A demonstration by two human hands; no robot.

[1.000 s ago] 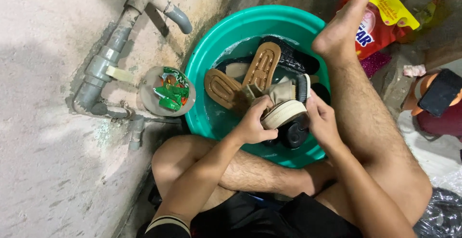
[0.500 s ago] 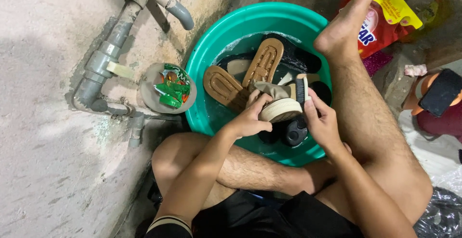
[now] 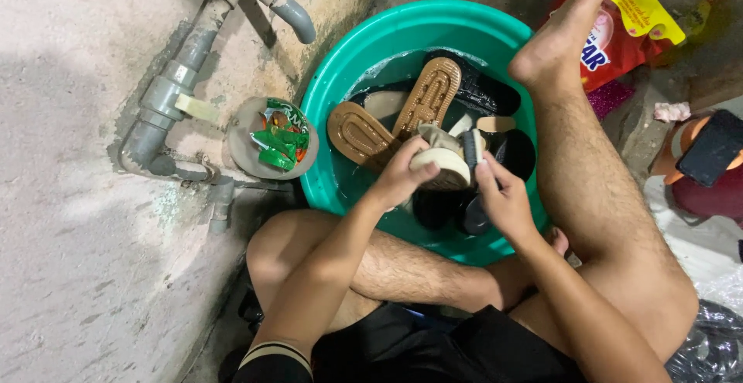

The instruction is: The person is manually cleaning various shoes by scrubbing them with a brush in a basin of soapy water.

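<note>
head view | left hand (image 3: 398, 180) clasped on pale shoe (image 3: 439, 168), gripping its left edge | right hand (image 3: 503, 197) grasping black brush (image 3: 471, 149) pressed against shoe | shoe held above green basin (image 3: 340, 89), over two tan soles (image 3: 395, 120) and dark footwear in water | grey pipe (image 3: 174, 93) left | red detergent bag (image 3: 619, 35) upper right

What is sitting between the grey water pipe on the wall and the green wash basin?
In the head view, a small round container filled with green and red wrappers sits between the grey pipe and the green basin, close against the basin's rim.
</note>
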